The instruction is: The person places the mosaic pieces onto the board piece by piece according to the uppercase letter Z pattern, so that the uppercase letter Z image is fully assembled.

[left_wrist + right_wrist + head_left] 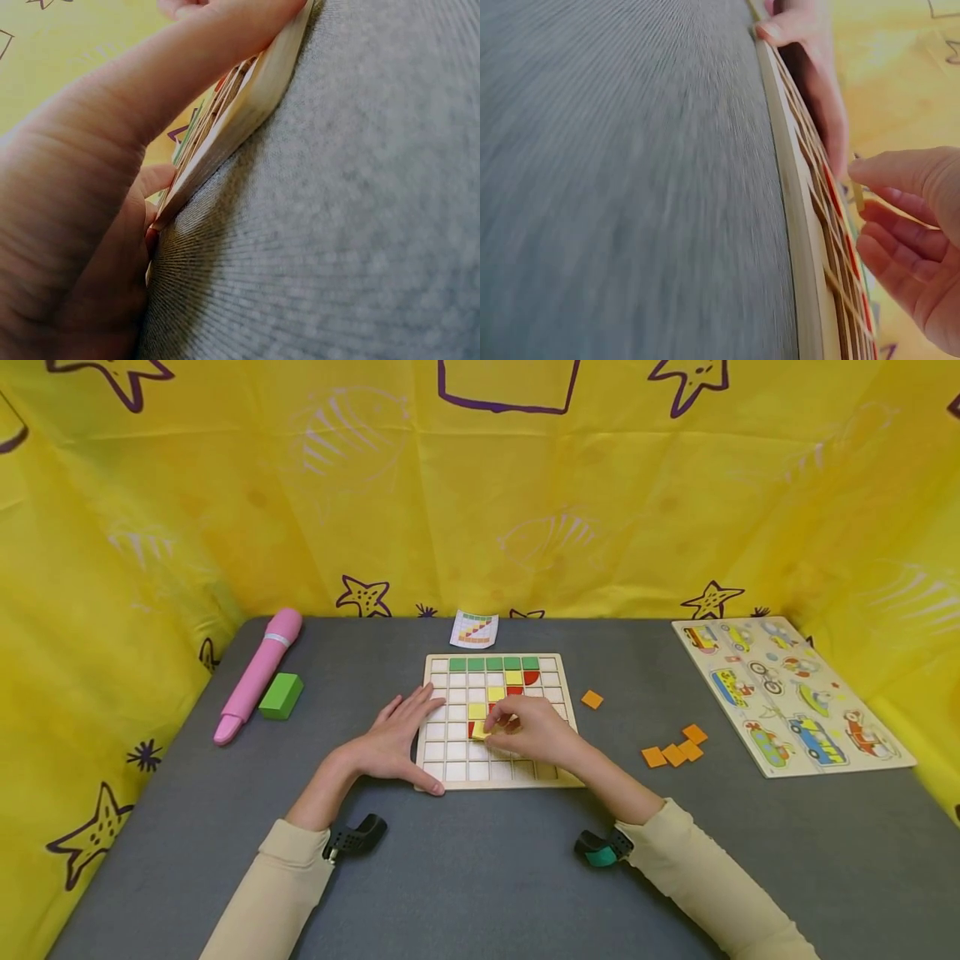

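A wooden grid board lies flat on the table. My left hand rests along its left side, fingers spread, with the thumb at the front left corner. Between thumb and fingertips, my right hand pinches a small yellow square tile just over the board's left-centre cells. Green square tiles fill part of the back row. Yellow squares and red pieces run diagonally down toward the front left. The right hand hides several cells beneath it.
Several orange square tiles lie right of the board, one orange tile nearer it. A small pattern card sits behind. At left are a pink marker-shaped object and a green block; at right, a vehicle picture board.
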A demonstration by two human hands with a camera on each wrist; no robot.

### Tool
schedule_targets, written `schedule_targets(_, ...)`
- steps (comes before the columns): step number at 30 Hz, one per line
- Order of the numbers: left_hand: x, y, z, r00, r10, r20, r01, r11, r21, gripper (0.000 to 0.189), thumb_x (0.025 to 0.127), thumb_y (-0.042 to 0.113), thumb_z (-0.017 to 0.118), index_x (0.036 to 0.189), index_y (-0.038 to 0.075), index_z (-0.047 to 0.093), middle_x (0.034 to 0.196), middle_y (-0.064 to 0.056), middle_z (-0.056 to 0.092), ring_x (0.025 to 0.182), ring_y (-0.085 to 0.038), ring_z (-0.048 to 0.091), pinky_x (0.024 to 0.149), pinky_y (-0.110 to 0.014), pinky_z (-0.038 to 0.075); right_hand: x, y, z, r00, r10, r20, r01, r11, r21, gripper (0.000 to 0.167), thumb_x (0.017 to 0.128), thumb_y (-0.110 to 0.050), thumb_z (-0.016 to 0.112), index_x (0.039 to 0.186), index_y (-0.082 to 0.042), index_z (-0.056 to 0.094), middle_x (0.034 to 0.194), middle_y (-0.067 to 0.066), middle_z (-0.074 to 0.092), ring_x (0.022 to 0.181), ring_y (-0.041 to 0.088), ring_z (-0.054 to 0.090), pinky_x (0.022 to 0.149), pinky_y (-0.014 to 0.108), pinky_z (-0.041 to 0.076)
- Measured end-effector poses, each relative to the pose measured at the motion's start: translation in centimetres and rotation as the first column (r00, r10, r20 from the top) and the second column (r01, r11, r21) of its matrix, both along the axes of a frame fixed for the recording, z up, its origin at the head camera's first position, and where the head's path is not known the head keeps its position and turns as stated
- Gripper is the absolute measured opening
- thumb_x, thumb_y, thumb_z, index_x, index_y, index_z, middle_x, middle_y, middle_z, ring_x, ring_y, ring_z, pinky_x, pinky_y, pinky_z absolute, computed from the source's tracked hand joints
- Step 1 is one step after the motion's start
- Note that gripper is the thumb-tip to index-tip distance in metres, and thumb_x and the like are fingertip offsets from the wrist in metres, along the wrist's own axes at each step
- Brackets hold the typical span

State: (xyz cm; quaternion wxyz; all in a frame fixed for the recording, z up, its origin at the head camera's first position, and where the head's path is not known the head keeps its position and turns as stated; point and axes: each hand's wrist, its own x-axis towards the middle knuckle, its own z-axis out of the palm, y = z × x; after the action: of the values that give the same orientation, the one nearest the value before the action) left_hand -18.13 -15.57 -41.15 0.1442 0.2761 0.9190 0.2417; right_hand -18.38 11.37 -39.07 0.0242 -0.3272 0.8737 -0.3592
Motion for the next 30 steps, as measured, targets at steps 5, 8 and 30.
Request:
schedule_targets(5,0.0,0.0,0.0,1.000,0.003,0.001,-0.003,1.000,0.001,0.131,0.059,0.070,0.080,0.156,0.011,0.015,0.163,-0.011,-0.002,0.149,-0.024,-0.004,0.116,-0.050,-0.003,-0.4,-2.1,-0.1,0.998,0.048,-0.045,-0.047,0.999,0.020,0.008,0.082,-0.011,0.077,0.087,-0.010,0.071,0.079,-0.005,0.064,0.076,0.016,0.058,0.072,0.027,0.048)
schedule_targets(8,0.1,0.0,-0.1,1.000,0.005,0.003,-0.005,1.000,0.001,0.131,0.059,0.070,0.080,0.156,0.012,0.015,0.163,-0.010,-0.002,0.149,-0.024,-0.004,0.116,-0.050,-0.004,-0.6,-2.8,-0.2,0.994,0.069,-0.081,-0.065,0.997,0.044,0.006,0.084,-0.011,0.077,0.085,-0.011,0.071,0.079,-0.006,0.065,0.078,0.015,0.057,0.076,0.029,0.047)
schedule_targets(30,0.2,0.1,0.2,1.000,0.009,0.012,-0.009,1.000,-0.003,0.131,0.058,0.070,0.081,0.155,0.011,0.016,0.163,-0.012,-0.001,0.149,-0.025,-0.003,0.116,-0.050,-0.003,-0.9,-0.1,0.0,0.994,0.013,-0.104,-0.007,0.998,0.063,0.006,0.089,-0.012,0.071,0.093,-0.012,0.075,0.094,-0.005,0.071,0.094,0.017,0.061,0.088,0.038,0.045)
